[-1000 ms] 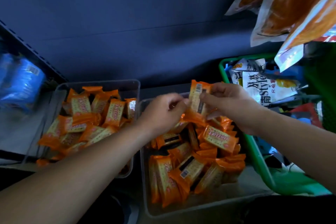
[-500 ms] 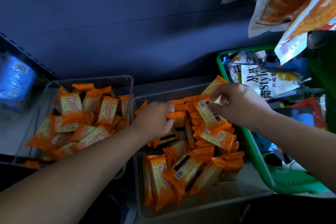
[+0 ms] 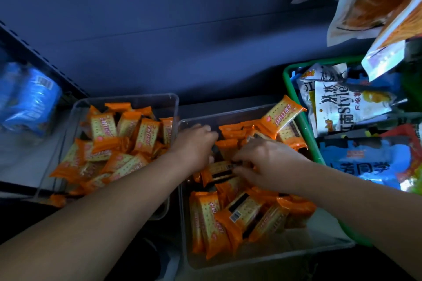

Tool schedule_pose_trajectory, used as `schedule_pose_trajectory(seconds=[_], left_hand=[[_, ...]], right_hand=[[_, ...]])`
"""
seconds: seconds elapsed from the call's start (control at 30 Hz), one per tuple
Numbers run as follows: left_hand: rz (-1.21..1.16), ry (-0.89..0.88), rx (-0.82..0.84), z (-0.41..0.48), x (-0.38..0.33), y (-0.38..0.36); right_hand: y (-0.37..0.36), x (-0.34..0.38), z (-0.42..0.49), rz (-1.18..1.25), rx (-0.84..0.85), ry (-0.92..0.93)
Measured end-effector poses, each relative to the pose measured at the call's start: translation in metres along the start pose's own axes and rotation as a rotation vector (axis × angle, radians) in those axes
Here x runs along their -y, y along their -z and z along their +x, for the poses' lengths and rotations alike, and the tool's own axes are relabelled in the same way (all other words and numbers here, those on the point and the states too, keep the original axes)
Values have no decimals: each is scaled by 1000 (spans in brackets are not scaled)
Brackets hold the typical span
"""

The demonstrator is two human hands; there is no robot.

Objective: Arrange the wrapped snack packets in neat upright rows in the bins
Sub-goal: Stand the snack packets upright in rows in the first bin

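At the far left, beside the bins: blue packs [image 3: 29,100], untouched. In the left bin [image 3: 137,97]: orange packets [image 3: 146,134] heaped flat and crossed, a few leaning upright toward the far wall; no rows there yet. Over the right bin [image 3: 251,260], near its far-left corner: left hand [image 3: 194,143], knuckles up, fingers curled down among the packets and hidden, so cannot tell whether gripping anything; probably bracing a stack upright. Mid-bin: dark-striped packet [image 3: 219,171], lying flat, one end seemingly pinched by the right hand [image 3: 269,162], likely to stand it up. At the far-right corner: tilted packet [image 3: 282,115], propped over the rim beside the green basket [image 3: 324,61].
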State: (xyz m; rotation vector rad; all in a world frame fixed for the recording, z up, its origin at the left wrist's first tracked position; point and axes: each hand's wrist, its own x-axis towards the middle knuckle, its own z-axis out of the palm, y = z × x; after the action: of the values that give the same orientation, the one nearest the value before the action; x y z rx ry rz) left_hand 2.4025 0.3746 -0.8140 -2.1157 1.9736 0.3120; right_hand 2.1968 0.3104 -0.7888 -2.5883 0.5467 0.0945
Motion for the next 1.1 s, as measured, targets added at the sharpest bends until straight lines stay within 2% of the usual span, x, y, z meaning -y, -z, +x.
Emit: schedule_pose_trajectory(seconds=[0.13, 0.23, 0.33, 0.47, 0.57, 0.73, 0.87, 0.93, 1.03, 1.1], left_hand=[[232, -17, 34, -8, 9, 3], [234, -29, -3, -14, 9, 8], [168, -55, -123, -17, 12, 24], [-47, -44, -217, -28, 21, 44], [-198, 0, -292, -35, 27, 53], [-837, 20, -249, -35, 22, 74], [-934, 24, -298, -31, 10, 71], [-766, 61, -256, -26, 15, 61], [-87, 66, -77, -21, 24, 44], [108, 14, -25, -21, 26, 35]], right_hand=[[14, -11, 6, 290, -188, -237], [19, -15, 4, 358, -149, -320], [22, -14, 3, 354, -109, -319], [23, -7, 7, 350, -122, -327], [29, -1, 10, 496, -154, -376], [39, 7, 9, 775, -183, -416], [44, 3, 4, 917, -145, -474], [48, -3, 0, 887, -187, -508], [53, -19, -8, 590, -304, -554], [54, -31, -13, 408, -333, -558]])
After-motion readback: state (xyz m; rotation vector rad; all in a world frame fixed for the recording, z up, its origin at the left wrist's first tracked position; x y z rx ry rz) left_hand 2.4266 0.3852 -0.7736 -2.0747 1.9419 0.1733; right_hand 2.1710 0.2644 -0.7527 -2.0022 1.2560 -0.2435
